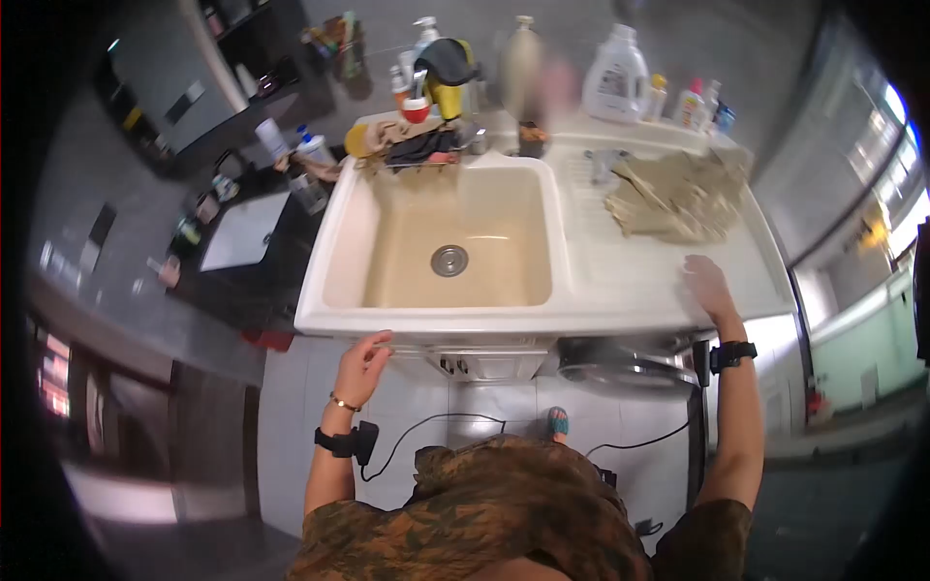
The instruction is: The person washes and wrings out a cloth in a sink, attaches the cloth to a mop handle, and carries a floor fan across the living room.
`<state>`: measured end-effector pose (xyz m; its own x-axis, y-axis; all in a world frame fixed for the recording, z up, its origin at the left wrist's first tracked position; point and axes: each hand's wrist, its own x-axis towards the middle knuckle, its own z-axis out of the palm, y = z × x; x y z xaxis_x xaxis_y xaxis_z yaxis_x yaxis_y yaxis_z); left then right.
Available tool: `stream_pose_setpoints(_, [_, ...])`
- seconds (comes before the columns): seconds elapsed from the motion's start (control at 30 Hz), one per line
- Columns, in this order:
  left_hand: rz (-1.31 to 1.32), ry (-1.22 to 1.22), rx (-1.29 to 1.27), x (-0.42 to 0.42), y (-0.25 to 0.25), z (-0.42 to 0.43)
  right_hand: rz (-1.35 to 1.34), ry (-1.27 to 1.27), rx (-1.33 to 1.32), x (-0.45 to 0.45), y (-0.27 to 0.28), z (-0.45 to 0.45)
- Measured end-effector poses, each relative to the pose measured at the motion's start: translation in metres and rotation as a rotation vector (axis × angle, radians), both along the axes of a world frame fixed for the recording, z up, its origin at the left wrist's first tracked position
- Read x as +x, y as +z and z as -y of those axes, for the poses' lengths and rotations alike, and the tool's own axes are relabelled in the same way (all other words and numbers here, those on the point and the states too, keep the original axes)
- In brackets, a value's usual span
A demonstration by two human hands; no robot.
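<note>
My left hand (362,369) hovers by the front rim of the cream sink (320,318), fingers loosely apart and holding nothing. Over the right-hand washboard counter (620,290), my right hand (709,289) reaches forward with fingers extended, slightly blurred. Just beyond its fingertips lies a crumpled khaki cloth or garment (678,197); I see a small gap between them. The sink basin holds nothing, and its metal drain (449,260) is visible. Both wrists wear black straps with small devices.
A white detergent jug (617,77) and several small bottles (693,107) line the back ledge. Cloths (421,143) hang at the basin's back left near the faucet (478,136). A washing machine door (630,360) stands open below right. Cables (426,418) hang near my body.
</note>
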<state>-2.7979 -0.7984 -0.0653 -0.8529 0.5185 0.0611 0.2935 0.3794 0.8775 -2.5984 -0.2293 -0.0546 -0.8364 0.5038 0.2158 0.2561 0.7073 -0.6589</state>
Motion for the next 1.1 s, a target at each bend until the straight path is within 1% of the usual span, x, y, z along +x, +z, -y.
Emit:
stream_pose_setpoints(0.07, [-0.007, 0.165, 0.086, 0.017, -0.005, 0.014, 0.102, -0.042, 0.227, -0.034, 0.005, -0.040])
stream_pose_setpoints(0.13, [0.021, 0.299, 0.147, 0.037, 0.008, 0.018, 0.149, -0.060, 0.424, -0.059, 0.002, -0.082])
stream_pose_setpoints(0.2, [0.043, 0.406, 0.210, 0.052, 0.026, 0.010, 0.114, -0.018, 0.497, -0.074, -0.008, -0.115])
stream_pose_setpoints(0.23, [0.029, 0.431, 0.199, 0.058, 0.033, 0.004, 0.097, -0.001, 0.532, -0.082, -0.013, -0.125])
stream_pose_setpoints(0.3, [0.004, 0.473, 0.171, 0.067, 0.045, -0.003, 0.412, 0.030, 0.227, -0.090, 0.010, -0.119])
stream_pose_setpoints(0.37, [-0.021, 0.479, 0.105, 0.074, 0.058, -0.016, 0.527, -0.071, 0.427, -0.097, -0.011, -0.127])
stream_pose_setpoints(0.47, [-0.045, 0.484, 0.041, 0.072, 0.060, -0.025, 0.485, -0.112, 0.268, -0.102, -0.026, -0.157])
stream_pose_setpoints(0.53, [-0.063, 0.475, 0.010, 0.058, 0.062, -0.025, 0.287, -0.324, 0.239, -0.100, -0.033, -0.193])
stream_pose_setpoints(0.6, [-0.078, 0.461, -0.026, 0.038, 0.069, -0.021, -0.196, -0.357, 0.121, -0.101, -0.065, -0.286])
stream_pose_setpoints(0.63, [-0.087, 0.440, 0.016, 0.027, 0.072, -0.021, -0.371, -0.398, 0.126, -0.102, -0.035, -0.276])
stream_pose_setpoints(0.67, [-0.091, 0.416, 0.056, 0.011, 0.084, -0.022, -0.542, -0.438, 0.130, -0.101, 0.030, -0.242])
stream_pose_setpoints(0.73, [-0.081, 0.341, 0.131, -0.022, 0.087, -0.027, -0.707, -0.423, -0.136, -0.097, 0.125, -0.160])
stream_pose_setpoints(0.77, [-0.063, 0.291, 0.165, -0.041, 0.083, -0.031, -0.542, -0.358, 0.380, -0.085, 0.144, -0.173])
stream_pose_setpoints(0.83, [-0.046, 0.173, 0.193, -0.076, 0.081, -0.041, -0.419, -0.219, 0.776, -0.079, 0.172, -0.169])
stream_pose_setpoints(0.93, [-0.096, -0.070, 0.143, -0.119, 0.070, -0.071, -0.635, -0.054, 0.437, -0.112, 0.204, -0.098])
stream_pose_setpoints(0.97, [-0.028, -0.176, 0.190, -0.127, 0.066, -0.083, -0.700, 0.001, 0.317, -0.128, 0.209, -0.066])
stream_pose_setpoints(1.0, [0.040, -0.281, 0.235, -0.133, 0.063, -0.095, -0.721, 0.163, 0.090, -0.141, 0.213, -0.026])
stream_pose_setpoints(1.03, [-0.002, -0.321, 0.208, -0.135, 0.064, -0.107, -0.727, 0.470, -0.310, -0.161, 0.215, 0.015])
stream_pose_setpoints(1.07, [-0.049, -0.360, 0.182, -0.135, 0.065, -0.118, -0.646, 0.792, -0.785, -0.182, 0.214, 0.056])
stream_pose_setpoints(1.1, [-0.068, -0.369, 0.221, -0.134, 0.061, -0.130, -0.550, 0.961, -1.023, -0.206, 0.209, 0.095])
